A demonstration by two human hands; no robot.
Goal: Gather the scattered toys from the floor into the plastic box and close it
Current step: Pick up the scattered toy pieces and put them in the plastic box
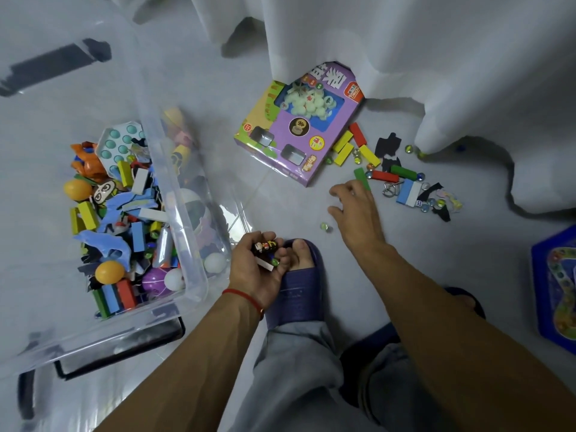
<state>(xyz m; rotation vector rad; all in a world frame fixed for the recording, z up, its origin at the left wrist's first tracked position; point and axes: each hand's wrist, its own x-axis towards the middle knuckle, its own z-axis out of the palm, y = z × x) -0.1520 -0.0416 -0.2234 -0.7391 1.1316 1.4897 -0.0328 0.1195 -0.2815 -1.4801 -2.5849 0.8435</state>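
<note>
While the left hand [260, 266] sits low at centre frame, fingers curled round a small clutch of toys [265, 249] (a dark figure, a white piece, a marble), the right hand [355, 210] reaches out flat over the floor, fingers spread and holding nothing

Key relation: a loose marble [324, 226] lies on the floor just left of the right hand's thumb side, apart from it; the main scatter of blocks [358, 149] and marbles lies beyond the fingertips, toward upper right of frame. A green block [361, 177] is nearest, touching or just under the fingertips, cannot tell which; its long axis runs roughly up-down in frame, slightly tilted. Right hand is clearly the nearer one to all of this

Plastic box [193, 275]: clear, open, left of frame, just beside the left hand. Contents: coloured blocks, foam cut-outs, yellow and white balls, an orange figure, a bubble tray. Roughly half full by eye. No lid on the box

Purple game box [296, 141] lies flat at upper centre, part under a white curtain [436, 57]. Blue board [554, 285] at right edge

Judgement: gathering well under way, closing not yet due
</note>
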